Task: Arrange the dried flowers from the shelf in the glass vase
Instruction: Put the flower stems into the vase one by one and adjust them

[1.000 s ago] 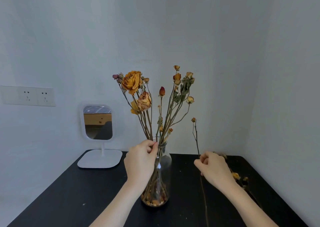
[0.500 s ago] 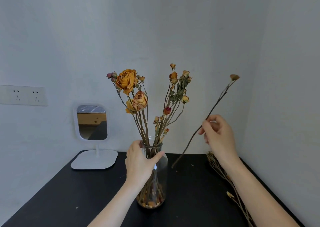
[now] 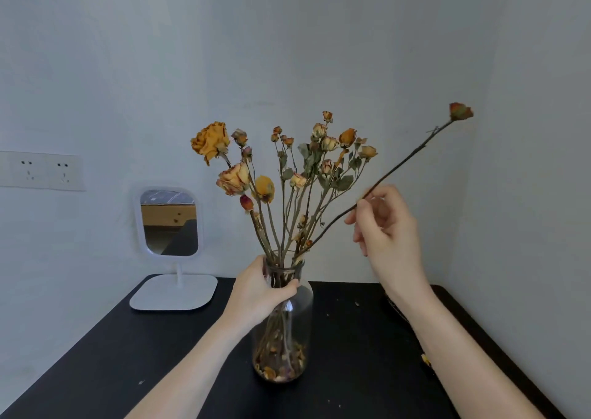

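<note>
While the fingers [image 3: 363,206] of the right hand [image 3: 388,230] pinch a single dried rose stem [image 3: 399,162] between thumb and forefinger, the other digits hang loosely curled below it. That stem slants up to the right, ending in a small reddish-orange bud [image 3: 460,111] near the side wall, and its lower end runs down-left to the mouth of the glass vase [image 3: 284,319]; whether the tip is already inside the rim is hard to say, since it merges with the other stalks there. The left hand [image 3: 256,294] is wrapped around the vase's neck, thumb across the front of the glass and the remaining digits behind it, closed firmly on it. The vase stands upright on the black surface [image 3: 96,361], with loose petals and stem ends gathered at its bottom. A bunch of dried flowers [image 3: 287,169] rises from it, a large orange rose [image 3: 211,142] at upper left and smaller pale buds spreading to the right. More dried stems [image 3: 395,306] lie on the surface just behind the right forearm, mostly hidden by it. A white stand mirror [image 3: 169,223] sits at the back left of the surface, well apart from the vase, and a double wall socket [image 3: 44,170] is fixed to the wall farther left.
</note>
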